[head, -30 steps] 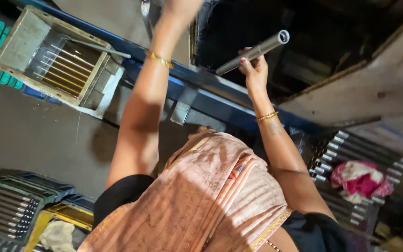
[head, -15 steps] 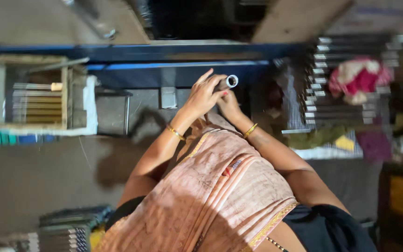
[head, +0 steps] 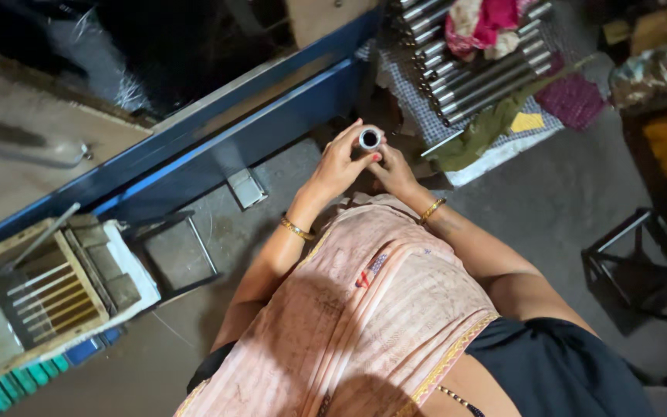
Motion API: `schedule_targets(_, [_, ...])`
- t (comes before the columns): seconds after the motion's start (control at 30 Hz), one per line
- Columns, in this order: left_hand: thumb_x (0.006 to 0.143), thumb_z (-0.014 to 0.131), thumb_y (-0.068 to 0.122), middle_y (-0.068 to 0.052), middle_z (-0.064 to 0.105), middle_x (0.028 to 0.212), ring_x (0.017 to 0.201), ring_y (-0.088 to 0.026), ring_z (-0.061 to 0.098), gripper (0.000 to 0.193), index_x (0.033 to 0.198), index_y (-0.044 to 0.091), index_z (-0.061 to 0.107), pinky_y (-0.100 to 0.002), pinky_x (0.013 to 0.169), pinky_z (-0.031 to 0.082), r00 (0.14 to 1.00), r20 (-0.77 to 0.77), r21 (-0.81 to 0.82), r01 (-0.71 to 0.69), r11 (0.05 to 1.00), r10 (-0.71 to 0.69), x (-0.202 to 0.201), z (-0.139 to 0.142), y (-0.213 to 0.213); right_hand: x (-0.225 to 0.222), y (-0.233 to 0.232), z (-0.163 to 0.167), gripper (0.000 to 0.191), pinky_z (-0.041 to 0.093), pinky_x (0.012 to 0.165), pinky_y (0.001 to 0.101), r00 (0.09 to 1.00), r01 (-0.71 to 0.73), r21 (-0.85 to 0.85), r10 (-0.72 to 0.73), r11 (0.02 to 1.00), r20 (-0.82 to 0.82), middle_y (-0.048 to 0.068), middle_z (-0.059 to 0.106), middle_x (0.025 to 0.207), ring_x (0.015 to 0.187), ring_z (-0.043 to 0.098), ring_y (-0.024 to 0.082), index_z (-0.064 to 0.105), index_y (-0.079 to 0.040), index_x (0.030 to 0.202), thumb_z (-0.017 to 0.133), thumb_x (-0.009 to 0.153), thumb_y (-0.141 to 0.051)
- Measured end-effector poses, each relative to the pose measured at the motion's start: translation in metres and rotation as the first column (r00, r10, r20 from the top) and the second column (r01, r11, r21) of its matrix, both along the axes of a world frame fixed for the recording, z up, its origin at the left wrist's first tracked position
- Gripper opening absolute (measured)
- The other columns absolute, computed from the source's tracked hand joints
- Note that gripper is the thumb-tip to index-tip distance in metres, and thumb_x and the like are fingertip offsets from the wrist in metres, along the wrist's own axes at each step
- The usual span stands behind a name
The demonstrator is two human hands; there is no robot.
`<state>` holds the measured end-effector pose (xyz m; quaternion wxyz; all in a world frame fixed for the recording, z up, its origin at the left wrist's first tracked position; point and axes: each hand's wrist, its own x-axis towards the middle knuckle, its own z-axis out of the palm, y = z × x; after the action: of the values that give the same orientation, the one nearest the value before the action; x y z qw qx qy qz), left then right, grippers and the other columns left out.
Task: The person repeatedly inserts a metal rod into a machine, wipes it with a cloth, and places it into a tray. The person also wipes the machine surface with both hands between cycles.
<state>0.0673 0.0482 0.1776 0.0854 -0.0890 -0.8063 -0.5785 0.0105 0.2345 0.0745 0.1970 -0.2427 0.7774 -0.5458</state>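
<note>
Both hands meet in front of the chest around a short metal tube point(head: 370, 139), seen end-on with its open bore facing the camera. The left hand point(head: 339, 164) and right hand point(head: 392, 168) each close their fingers on it — wrists bangled — just before the blue machine frame point(head: 218, 147); a rack of steel rods point(head: 472, 62) lies beyond.

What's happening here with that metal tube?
A person holds a short metal tube end-on in front of them, with the left hand and right hand both wrapped around it. Its hollow open end faces the camera. To the right, more metal rods lie in a row with a pink cloth on top. On the left, a wooden crate holds thinner rods beside a blue machine frame.
</note>
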Motion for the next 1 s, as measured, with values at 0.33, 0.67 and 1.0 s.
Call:
schedule_targets(0.33, [0.09, 0.073, 0.017, -0.021, 0.057, 0.142, 0.131, -0.038, 0.055, 0.06, 0.145, 0.006, 0.05, -0.044, 0.108, 0.044, 0.975, 0.15, -0.092, 0.18, 0.979, -0.165, -0.09, 0.015, 0.07, -0.059, 0.074, -0.051, 0.025, 0.056, 0.083, 0.0256, 0.869, 0.491, -0.311, -0.434, 0.814, 0.237, 0.002, 0.07, 0.106, 0.093, 0.064, 0.006, 0.06, -0.004, 0.12, 0.07, 0.097, -0.006])
schedule_targets(0.67, [0.094, 0.071, 0.011, -0.013, 0.073, 0.12, 0.107, -0.018, 0.069, 0.039, 0.131, -0.002, 0.064, -0.03, 0.093, 0.056, 0.804, 0.457, 0.158, 0.347, 0.924, -0.38, -0.179, -0.119, 0.159, -0.145, 0.193, -0.041, 0.025, 0.062, 0.06, 0.0347, 0.445, 0.824, -0.006, -0.641, 0.567, 0.626, 0.002, 0.066, 0.087, 0.071, 0.066, 0.013, 0.059, -0.006, 0.112, 0.074, 0.097, -0.019])
schedule_targets(1.0, [0.095, 0.069, 0.019, -0.008, 0.065, 0.094, 0.077, -0.015, 0.058, 0.042, 0.135, 0.005, 0.067, -0.03, 0.066, 0.047, 0.581, 0.758, 0.266, 0.139, 0.954, -0.296, -0.224, -0.154, 0.225, -0.194, 0.265, -0.042, 0.032, 0.063, 0.057, 0.0452, 0.249, 0.812, 0.232, -0.678, 0.535, 0.691, 0.014, 0.066, 0.093, 0.072, 0.069, 0.029, 0.061, 0.0, 0.115, 0.073, 0.096, -0.022])
